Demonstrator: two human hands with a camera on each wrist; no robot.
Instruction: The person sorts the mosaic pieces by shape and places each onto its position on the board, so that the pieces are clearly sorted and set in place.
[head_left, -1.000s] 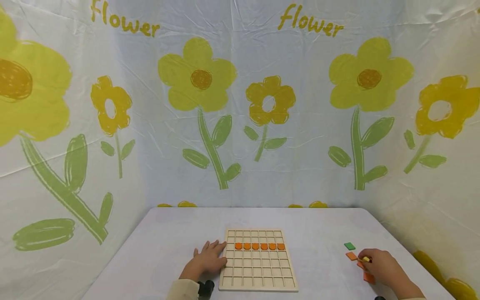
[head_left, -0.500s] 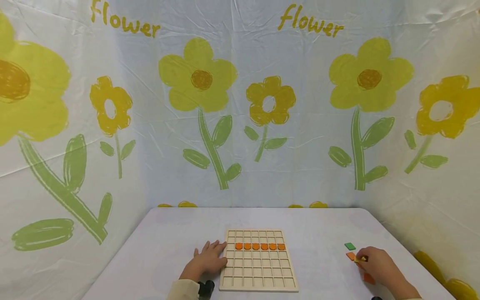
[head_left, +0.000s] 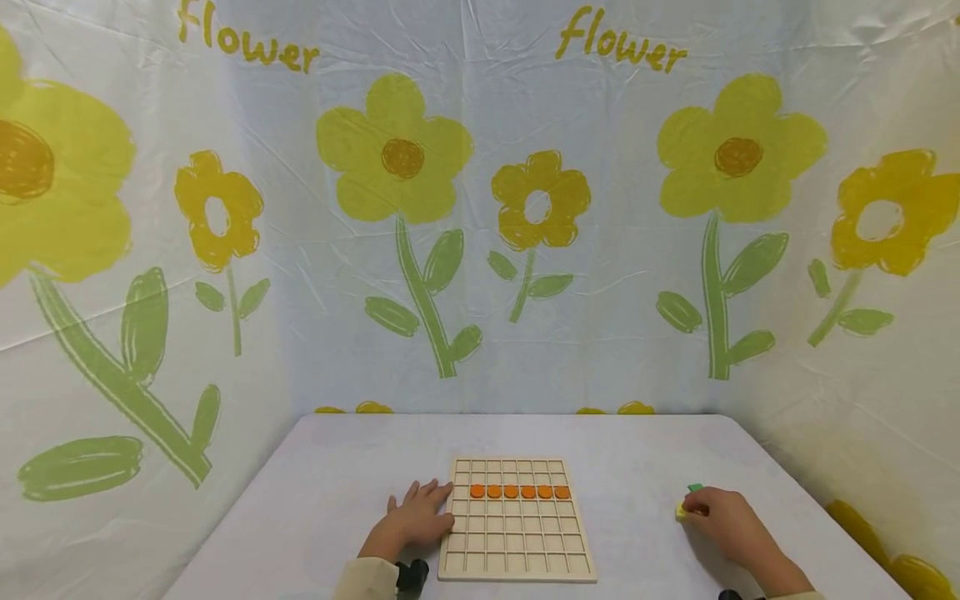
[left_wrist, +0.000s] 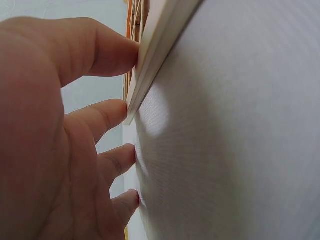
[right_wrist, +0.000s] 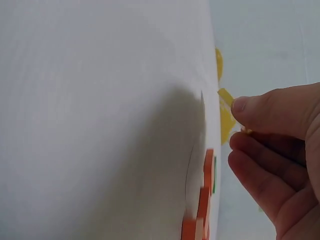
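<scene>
A wooden grid board (head_left: pixel 516 526) lies on the table, with a row of several orange discs (head_left: pixel 512 492) in its cells. At the board's left edge rests my left hand (head_left: pixel 415 517), fingers spread; in the left wrist view the thumb (left_wrist: pixel 112 52) and index fingertip touch the board's side. My right hand (head_left: pixel 727 518) pinches a small yellow piece (right_wrist: pixel 226 96) between thumb and fingers, raised off the table to the right of the board. The piece's full shape is hidden by the fingers.
Several orange tiles (right_wrist: pixel 203 202) lie on the table below the right hand, hidden by it in the head view. A green tile (head_left: pixel 695 487) shows just beyond that hand. A flower-print cloth (head_left: pixel 615 333) hangs behind the table.
My right hand has moved left with the yellow piece, from above the orange tiles, and now partly covers the green tile. The left hand and the board have stayed in place.
</scene>
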